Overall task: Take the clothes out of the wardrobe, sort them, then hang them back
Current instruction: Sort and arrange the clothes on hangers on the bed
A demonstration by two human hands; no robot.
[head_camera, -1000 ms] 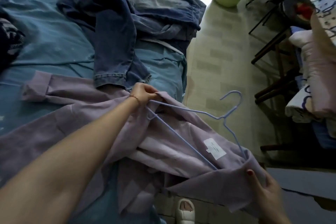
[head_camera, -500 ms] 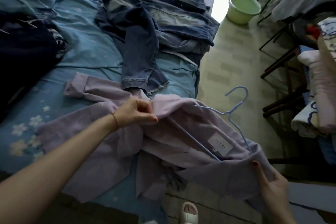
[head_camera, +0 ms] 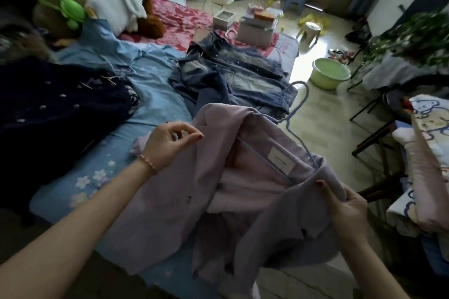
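Note:
A lilac jacket (head_camera: 170,201) hangs half off the bed's near edge on a light blue wire hanger (head_camera: 291,128), its white neck label facing up. My right hand (head_camera: 345,204) grips the jacket's right shoulder where the hanger's end sits inside it. My left hand (head_camera: 170,143) hovers at the left lapel with loosely curled fingers; one fingertip touches the cloth and nothing is held. Denim clothes (head_camera: 233,80) lie spread on the bed beyond the jacket. A dark navy garment (head_camera: 48,116) lies at the left.
The bed has a blue flowered sheet (head_camera: 155,94), with boxes (head_camera: 257,29) at its far end. A green basin (head_camera: 331,75) stands on the floor. Folded bedding (head_camera: 427,153) and a black metal frame (head_camera: 371,128) crowd the right side.
The jacket's left shoulder went over the hanger end and the garment rose off the bed. My left hand let go of the cloth. The view tilted up towards the room.

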